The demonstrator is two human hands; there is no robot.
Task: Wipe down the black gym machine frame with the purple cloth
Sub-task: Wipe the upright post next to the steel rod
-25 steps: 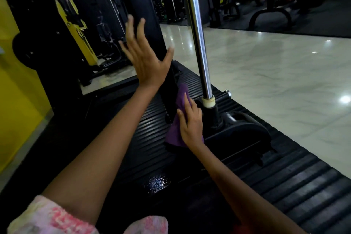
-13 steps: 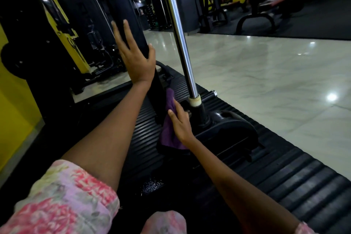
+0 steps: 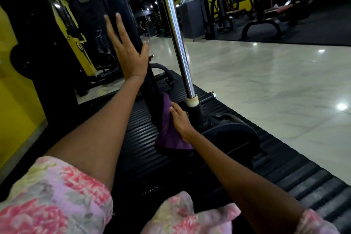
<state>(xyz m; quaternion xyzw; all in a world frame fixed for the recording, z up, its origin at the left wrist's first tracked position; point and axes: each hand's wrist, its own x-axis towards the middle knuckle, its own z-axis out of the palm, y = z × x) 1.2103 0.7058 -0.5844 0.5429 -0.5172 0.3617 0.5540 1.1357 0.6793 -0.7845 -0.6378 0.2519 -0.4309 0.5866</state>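
While both hands work low on the machine:
Black frame post (image 3: 152, 85): upright, under both grips.
Purple cloth (image 3: 170, 133): beneath right grip, against post base.
Left hand (image 3: 131, 57): spread flat, bracing post.
Right hand (image 3: 180, 119): fingers straight, pressing cloth.

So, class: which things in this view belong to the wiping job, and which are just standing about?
In the job:
purple cloth
black frame post
right hand, pressing the cloth
left hand, braced on the post

Standing about:
chrome bar
ribbed black mat
bench
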